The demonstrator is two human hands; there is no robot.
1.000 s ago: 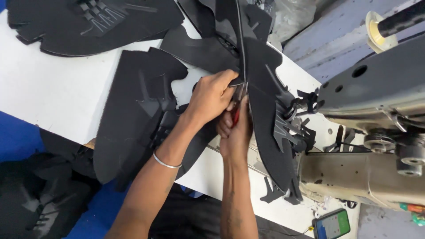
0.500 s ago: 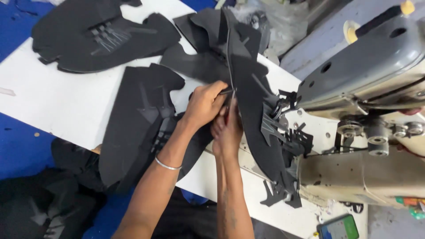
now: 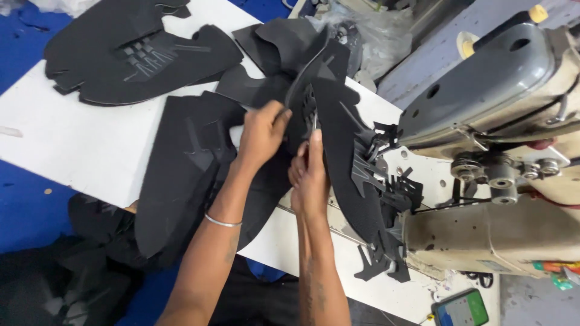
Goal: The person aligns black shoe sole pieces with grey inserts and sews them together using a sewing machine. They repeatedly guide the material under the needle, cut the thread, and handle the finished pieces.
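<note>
Both hands are pinching the same black cut piece (image 3: pixel 329 130), a long, floppy, matte panel standing on edge near the middle of the white table (image 3: pixel 78 151). The left hand (image 3: pixel 261 134) is closing thumb and fingers over its upper fold, and the right hand (image 3: pixel 309 181) is gripping it just below, with 1 finger lying straight up along the crease.

From where I'm standing, the risk is in how limp that piece looks. It is sagging away toward the table's right edge, and its slotted, tabbed end (image 3: pixel 380 175) is hanging close to the grey sewing machine (image 3: pixel 483 90). A tug could, I think, catch those thin tabs on the machine's wheels (image 3: pixel 495 175) or tear them. The hands are also crowding each other, so a slip could crumple the fold.

Its surface is dull black, with cut slits and strap-like fingers along 1 side.

Further out, a stack of similar panels (image 3: pixel 181 181) is drooping over the table's near edge, and another stack (image 3: pixel 139 54) is lying at the far left corner. A phone (image 3: pixel 462 309) is lying by the near right corner.
</note>
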